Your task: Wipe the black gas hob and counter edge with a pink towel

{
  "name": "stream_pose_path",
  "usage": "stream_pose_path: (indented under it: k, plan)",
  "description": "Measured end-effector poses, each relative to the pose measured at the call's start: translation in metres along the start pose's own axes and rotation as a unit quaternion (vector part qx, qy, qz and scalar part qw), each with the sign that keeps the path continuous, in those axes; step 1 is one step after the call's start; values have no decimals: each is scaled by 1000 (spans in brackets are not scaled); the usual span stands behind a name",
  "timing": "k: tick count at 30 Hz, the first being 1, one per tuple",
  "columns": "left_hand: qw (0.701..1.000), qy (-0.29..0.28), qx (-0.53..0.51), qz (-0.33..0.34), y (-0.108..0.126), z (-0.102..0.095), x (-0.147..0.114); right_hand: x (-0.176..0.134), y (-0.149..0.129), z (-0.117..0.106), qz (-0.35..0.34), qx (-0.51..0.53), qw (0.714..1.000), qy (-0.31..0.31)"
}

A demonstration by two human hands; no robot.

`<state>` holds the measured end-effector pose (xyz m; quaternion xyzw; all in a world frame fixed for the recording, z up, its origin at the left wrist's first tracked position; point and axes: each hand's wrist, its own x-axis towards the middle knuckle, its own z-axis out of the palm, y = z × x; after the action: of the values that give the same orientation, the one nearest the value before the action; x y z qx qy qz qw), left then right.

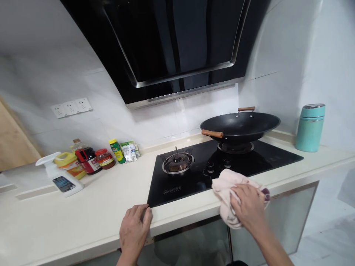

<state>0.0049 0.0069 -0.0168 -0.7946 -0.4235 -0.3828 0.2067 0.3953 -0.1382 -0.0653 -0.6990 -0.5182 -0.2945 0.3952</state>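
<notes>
A pale pink cloth [229,188] is bunched under my right hand [248,205], whose fingers grip it at the front edge of the black gas hob [191,184]. Part of the cloth hangs over the counter's edge. My left hand [135,227] holds nothing; it rests on the cream countertop [111,207], fingers stretched out by the hob's front left corner. Beyond the cloth are the hob's control knobs [210,167]. The left burner [178,162] is bare, while a black wok [241,127] with wooden handles sits on the right one.
Along the wall at left stand a white spray bottle [62,179], a dark sauce bottle [88,160], a red-lidded jar [105,159] and a green shaker [117,151]. A turquoise flask [310,129] stands at right. The black range hood [177,48] slants overhead.
</notes>
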Motion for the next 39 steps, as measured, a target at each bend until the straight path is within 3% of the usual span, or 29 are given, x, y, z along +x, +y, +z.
stream_pose_path:
  k: [5, 8, 11, 17, 21, 25, 29, 35, 39]
  plan:
    - [1000, 0, 4, 0, 4, 0, 0, 28, 71, -11, 111, -88, 987, -71]
    - [1000, 5, 2, -6, 5, 1, 0, 46, 79, -15, 172, -133, 971, -101]
    - [1000, 7, 0, -11, 7, 2, -1, 50, 49, -14, 165, -162, 968, -100]
    - [1000, 5, 1, -13, 7, 0, -2, 33, -29, -9, 36, -92, 987, -129]
    - [1000, -4, -2, -11, 7, 0, -2, 36, -32, -11, 8, -41, 983, -181]
    - [1000, 3, -1, -20, 9, 0, -3, 57, -18, -12, 66, -42, 972, -222]
    - [1000, -3, -4, -31, 12, -1, -3, 72, -32, -9, 103, -106, 960, -236]
    - [999, -8, -5, -42, 15, -1, -4, 59, -87, 5, -12, -100, 966, -238]
    - [999, -11, -13, -48, 17, -3, -5, 57, -106, 15, -65, -67, 961, -258]
